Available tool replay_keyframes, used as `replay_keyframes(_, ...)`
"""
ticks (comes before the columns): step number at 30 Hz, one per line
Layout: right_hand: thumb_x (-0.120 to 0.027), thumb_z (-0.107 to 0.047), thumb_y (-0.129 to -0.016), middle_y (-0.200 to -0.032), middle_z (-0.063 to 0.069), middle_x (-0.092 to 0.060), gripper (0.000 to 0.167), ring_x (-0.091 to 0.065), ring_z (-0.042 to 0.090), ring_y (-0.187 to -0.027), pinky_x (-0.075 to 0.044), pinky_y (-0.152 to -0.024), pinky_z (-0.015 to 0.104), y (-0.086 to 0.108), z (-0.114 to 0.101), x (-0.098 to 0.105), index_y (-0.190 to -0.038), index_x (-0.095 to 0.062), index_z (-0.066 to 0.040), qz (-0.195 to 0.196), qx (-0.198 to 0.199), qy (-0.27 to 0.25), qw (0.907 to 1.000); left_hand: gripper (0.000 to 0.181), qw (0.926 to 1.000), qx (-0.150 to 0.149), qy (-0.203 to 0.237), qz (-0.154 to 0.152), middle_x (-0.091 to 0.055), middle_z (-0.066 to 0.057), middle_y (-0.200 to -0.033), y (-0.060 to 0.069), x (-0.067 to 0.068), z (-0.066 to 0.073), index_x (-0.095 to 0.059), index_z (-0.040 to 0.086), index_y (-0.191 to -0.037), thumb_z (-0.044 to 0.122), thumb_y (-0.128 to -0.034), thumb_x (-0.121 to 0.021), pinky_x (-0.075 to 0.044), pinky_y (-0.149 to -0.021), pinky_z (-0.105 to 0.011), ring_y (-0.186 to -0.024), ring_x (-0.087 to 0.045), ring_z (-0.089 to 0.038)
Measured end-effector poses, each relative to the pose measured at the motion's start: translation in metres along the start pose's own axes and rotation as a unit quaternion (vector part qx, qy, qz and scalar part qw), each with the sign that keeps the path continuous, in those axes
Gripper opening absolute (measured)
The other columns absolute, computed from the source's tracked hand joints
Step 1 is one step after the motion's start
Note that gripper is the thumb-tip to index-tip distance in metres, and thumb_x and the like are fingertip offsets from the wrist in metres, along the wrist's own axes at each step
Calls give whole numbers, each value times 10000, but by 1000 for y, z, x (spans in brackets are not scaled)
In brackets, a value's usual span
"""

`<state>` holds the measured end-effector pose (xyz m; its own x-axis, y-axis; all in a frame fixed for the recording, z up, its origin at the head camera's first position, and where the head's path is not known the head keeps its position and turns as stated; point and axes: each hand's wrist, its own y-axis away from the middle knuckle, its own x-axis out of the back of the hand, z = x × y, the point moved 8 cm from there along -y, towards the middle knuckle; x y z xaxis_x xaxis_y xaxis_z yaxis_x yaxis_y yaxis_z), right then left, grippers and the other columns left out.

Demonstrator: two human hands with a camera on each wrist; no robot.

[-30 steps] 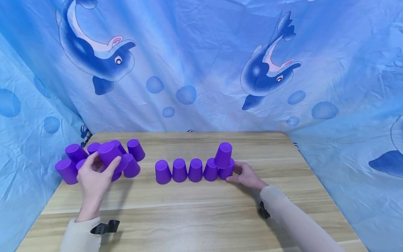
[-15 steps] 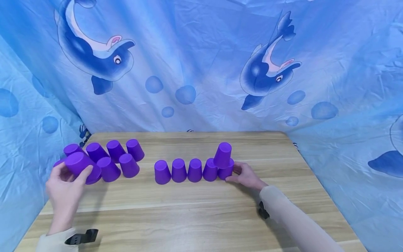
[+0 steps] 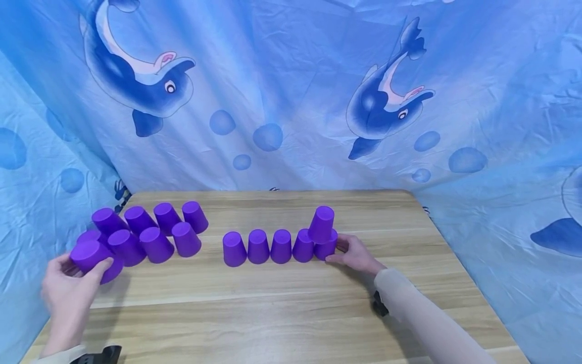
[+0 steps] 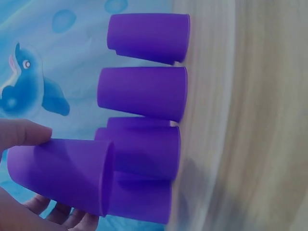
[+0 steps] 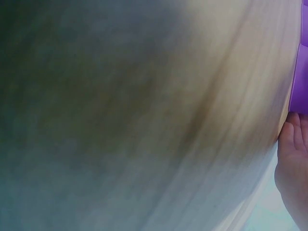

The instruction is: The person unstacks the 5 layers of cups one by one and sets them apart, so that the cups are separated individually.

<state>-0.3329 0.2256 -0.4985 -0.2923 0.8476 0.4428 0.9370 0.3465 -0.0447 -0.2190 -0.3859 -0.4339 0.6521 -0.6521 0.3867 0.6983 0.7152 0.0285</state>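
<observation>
My left hand grips an upside-down purple cup at the table's left side, thumb on one side and fingers on the other. In the left wrist view this held cup is off the table, overlapping the cups behind it. Mid-table stands a row of several inverted purple cups. Another cup sits on top at the row's right end, above the last two. Around the right side of the end cup my right hand holds with thumb in front; its other fingertips are partly hidden.
Several more inverted purple cups stand in two rows at the left, close to the left hand. The wooden table ends at a blue dolphin-print curtain behind and at both sides.
My left hand has carried its cup left and towards the near side, from over the left group to that group's left end. The right hand and the row have stayed still.
</observation>
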Motion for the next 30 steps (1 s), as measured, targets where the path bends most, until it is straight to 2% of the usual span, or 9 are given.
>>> replay_keyframes(4,-827,-73,-736,-1263,126,-589,632,-529,274,-1190,-378,-1036,391,1,-1,0,-1296,-546,8,11,-12,-32,10000,858,9992,208,-246,-238,-492,35,-1152,-7,0,-10,-352,126,-1441,371,-757,-808,-387,-639,-63,-893,-480,-18)
replay_keyframes(8,-827,-72,-733,-1276,126,-580,647,-521,270,-1199,-371,-1041,392,2,-1,2,-1308,-538,-2,27,-99,-87,9999,904,9980,333,-406,-353,-450,-82,-1335,-14,1,-20,-294,108,-1480,398,-777,-782,-391,-750,-77,-1063,-480,-102)
replay_keyframes(10,-825,-73,-737,-1283,135,-574,652,-515,278,-1205,-365,-1045,402,2,-1,2,-1315,-531,0,13,-105,-82,9999,906,9971,331,-572,-370,-430,-139,-1385,-17,3,-24,-280,92,-1488,401,-790,-767,-398,-846,-131,-1080,-479,-134)
replay_keyframes(15,-810,-45,-749,-1292,174,-558,647,-496,327,-1216,-346,-1052,454,1,0,-1,-1320,-514,30,-11,-97,-74,9999,937,9929,384,-1022,-482,-382,-240,-1435,-22,6,-36,-231,28,-1497,418,-811,-738,-371,-1026,-374,-1123,-468,-258)
replay_keyframes(20,-798,-11,-750,-1285,215,-550,635,-483,379,-1215,-327,-1050,509,1,0,-3,-1308,-505,70,-23,-19,-116,9999,941,9909,551,-1099,-542,-370,-240,-1441,-22,5,-46,-204,26,-1503,411,-821,-726,-310,-1072,-432,-1222,-406,-332)
replay_keyframes(25,-817,-54,-742,-1269,157,-579,630,-513,304,-1202,-351,-1052,434,1,2,0,-1299,-535,26,16,-24,-133,9999,929,9907,495,-1149,-542,-373,-254,-1436,-24,3,-47,-219,23,-1500,418,-825,-720,-300,-1069,-465,-1184,-400,-379)
replay_keyframes(30,-827,-89,-738,-1271,141,-581,639,-515,285,-1202,-360,-1048,416,1,1,0,-1301,-540,8,17,-59,-114,9999,928,9913,497,-1118,-482,-406,-252,-1410,-26,4,-47,-239,38,-1500,404,-811,-742,-361,-1023,-419,-997,-481,-263)
